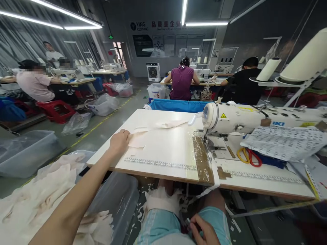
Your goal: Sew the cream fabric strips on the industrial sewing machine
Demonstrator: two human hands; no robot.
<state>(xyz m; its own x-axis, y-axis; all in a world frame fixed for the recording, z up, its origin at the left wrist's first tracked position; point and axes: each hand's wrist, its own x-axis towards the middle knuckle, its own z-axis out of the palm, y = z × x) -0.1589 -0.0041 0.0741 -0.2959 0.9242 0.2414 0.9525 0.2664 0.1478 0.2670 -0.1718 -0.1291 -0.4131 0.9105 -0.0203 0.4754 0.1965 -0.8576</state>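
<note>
My left hand (121, 141) is closed at the left part of the white table (163, 143), its fingers on the edge of a thin pale fabric piece (136, 140). More pale fabric (175, 124) stretches across the tabletop towards the sewing machine (230, 117). Low over my lap, my right hand (203, 229) has its fingers curled together near a small white scrap (188, 220); what they hold is too small to make out. Pale cloth (163, 200) lies over one knee. A white strip (216, 172) hangs from the machine over the table's front edge.
Red and yellow scissors (249, 157) and patterned sheets (283, 143) lie right of the needle. Heaped pale fabric (43, 190) and a plastic bin (114, 197) are at lower left. Thread cones (269, 69) stand at right. Other people sit at machines farther back.
</note>
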